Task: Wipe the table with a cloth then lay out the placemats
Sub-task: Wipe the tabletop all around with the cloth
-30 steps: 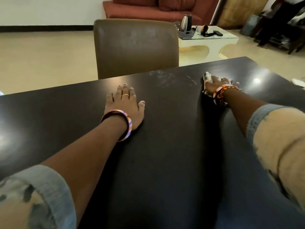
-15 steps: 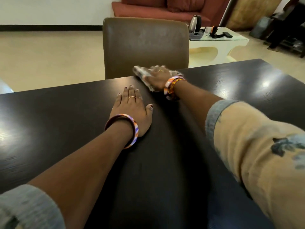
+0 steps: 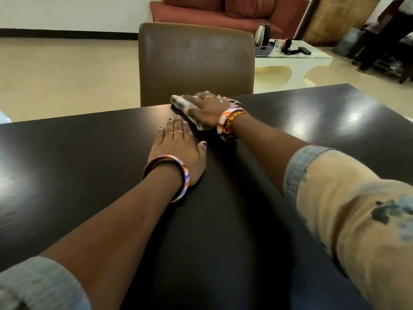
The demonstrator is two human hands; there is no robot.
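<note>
My right hand [image 3: 206, 108] lies flat on a pale grey cloth [image 3: 180, 103] and presses it onto the dark wooden table [image 3: 312, 135] close to the far edge. Most of the cloth is hidden under the hand; a folded end sticks out to the left. My left hand [image 3: 177, 148] rests palm down on the table just in front of the cloth, fingers straight, holding nothing. No placemats are in view.
A brown leather chair [image 3: 196, 61] stands against the table's far edge, right behind the cloth. Beyond it on the right is a white low table [image 3: 295, 63] with a kettle [image 3: 262, 34] and small items. A red sofa [image 3: 223, 12] stands at the back.
My right hand has swept the cloth from the right part of the table leftward to the far edge in front of the chair. My left hand has stayed flat in place.
</note>
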